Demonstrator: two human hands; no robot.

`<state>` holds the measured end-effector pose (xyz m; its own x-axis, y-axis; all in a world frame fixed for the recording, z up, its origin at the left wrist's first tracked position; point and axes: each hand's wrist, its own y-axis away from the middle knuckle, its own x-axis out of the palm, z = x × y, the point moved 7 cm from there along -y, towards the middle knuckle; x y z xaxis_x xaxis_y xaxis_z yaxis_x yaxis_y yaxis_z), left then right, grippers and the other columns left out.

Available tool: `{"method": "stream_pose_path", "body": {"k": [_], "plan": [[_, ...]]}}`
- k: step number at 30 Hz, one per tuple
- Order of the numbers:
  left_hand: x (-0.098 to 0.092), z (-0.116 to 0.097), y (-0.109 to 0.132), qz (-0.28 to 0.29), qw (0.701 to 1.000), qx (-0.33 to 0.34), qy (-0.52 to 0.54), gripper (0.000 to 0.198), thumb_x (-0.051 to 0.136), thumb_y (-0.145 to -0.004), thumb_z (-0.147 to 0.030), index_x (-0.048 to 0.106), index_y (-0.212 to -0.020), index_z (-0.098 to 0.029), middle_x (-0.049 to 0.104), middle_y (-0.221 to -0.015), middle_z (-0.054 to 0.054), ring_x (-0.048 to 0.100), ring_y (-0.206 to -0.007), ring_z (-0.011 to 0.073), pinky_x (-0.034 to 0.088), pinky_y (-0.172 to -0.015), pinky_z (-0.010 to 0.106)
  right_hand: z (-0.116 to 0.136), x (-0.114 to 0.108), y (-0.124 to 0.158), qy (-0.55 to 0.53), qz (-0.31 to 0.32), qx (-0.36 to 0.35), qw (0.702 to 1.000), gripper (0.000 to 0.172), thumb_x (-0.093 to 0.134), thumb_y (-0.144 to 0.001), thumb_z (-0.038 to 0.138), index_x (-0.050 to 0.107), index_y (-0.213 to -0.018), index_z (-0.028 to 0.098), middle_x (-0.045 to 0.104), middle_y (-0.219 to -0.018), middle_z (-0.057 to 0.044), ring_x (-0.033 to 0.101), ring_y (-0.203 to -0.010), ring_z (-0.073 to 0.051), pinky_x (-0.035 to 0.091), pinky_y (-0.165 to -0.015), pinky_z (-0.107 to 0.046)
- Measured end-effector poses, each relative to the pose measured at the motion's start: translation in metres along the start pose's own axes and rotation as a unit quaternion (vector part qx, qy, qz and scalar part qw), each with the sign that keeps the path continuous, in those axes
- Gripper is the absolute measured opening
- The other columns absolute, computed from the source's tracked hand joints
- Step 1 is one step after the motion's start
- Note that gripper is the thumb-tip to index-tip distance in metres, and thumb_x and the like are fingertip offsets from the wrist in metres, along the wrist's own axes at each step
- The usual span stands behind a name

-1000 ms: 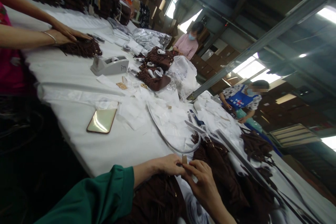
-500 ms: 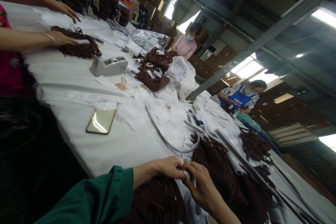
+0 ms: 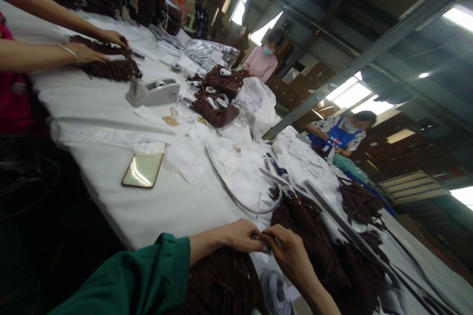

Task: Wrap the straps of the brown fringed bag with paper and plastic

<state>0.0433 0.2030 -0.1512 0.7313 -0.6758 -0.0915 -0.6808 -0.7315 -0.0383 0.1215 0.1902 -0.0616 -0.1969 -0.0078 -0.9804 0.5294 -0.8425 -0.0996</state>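
Note:
My left hand (image 3: pixel 242 236) and my right hand (image 3: pixel 285 245) meet over the near edge of the table, fingertips almost touching. Both are closed in a pinch around a small pale strip (image 3: pixel 263 244), mostly hidden by the fingers; its exact kind does not show. Under my left forearm lies a dark brown fringed bag (image 3: pixel 225 280). A rolled grey-white sheet (image 3: pixel 274 286) sits below my right hand. Just right of my hands, another dark brown bag (image 3: pixel 295 219) with gold-coloured fittings lies on the table.
A phone (image 3: pixel 143 170), a tape dispenser (image 3: pixel 155 92) and scattered white papers (image 3: pixel 229 157) lie on the white table (image 3: pixel 107 172). At left, a co-worker's hands (image 3: pixel 90 53) rest on a fringed brown piece. A metal post (image 3: pixel 318 98) rises from the table; two people stand beyond.
The strip between my fingers showed more before and is now mostly covered. My right hand has turned slightly, fingertips pinched closer. The left co-worker's far hand has moved right and down over the brown piece.

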Motion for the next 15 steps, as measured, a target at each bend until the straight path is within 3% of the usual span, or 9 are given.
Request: {"method": "stream_pose_path", "body": {"k": [5,11,15], "plan": [[-0.002,0.008,-0.005,-0.025,0.999,-0.018,0.022,0.031,0.062,-0.075,-0.034,0.049,-0.052,-0.017,0.033,-0.047,-0.007,0.036,-0.052,0.0087,0.022,-0.049,0.024,0.013,-0.007,0.007,0.065,-0.053,-0.08,0.993,0.024,0.049,-0.087,0.014,0.071,-0.085,0.022,0.075,-0.081,-0.004,0.068,-0.072,-0.018,0.044,-0.068,-0.031],[0.003,0.012,-0.006,-0.018,0.988,-0.059,0.145,0.036,0.059,-0.076,-0.044,0.047,-0.054,-0.018,0.038,-0.047,-0.006,0.032,-0.046,0.0084,0.021,-0.044,0.024,0.023,-0.01,0.019,0.131,-0.109,-0.142,0.975,0.038,0.043,-0.089,0.006,0.067,-0.112,0.023,0.076,-0.094,-0.005,0.07,-0.084,-0.017,0.04,-0.078,-0.033],[0.006,0.012,-0.004,-0.01,0.971,-0.087,0.221,0.029,0.054,-0.077,-0.038,0.049,-0.057,-0.018,0.045,-0.05,-0.004,0.038,-0.045,0.0099,0.028,-0.043,0.023,0.029,-0.01,0.027,0.15,-0.111,-0.159,0.97,0.039,0.044,-0.089,0.006,0.063,-0.119,0.022,0.073,-0.107,-0.006,0.068,-0.099,-0.019,0.039,-0.087,-0.036]]}}
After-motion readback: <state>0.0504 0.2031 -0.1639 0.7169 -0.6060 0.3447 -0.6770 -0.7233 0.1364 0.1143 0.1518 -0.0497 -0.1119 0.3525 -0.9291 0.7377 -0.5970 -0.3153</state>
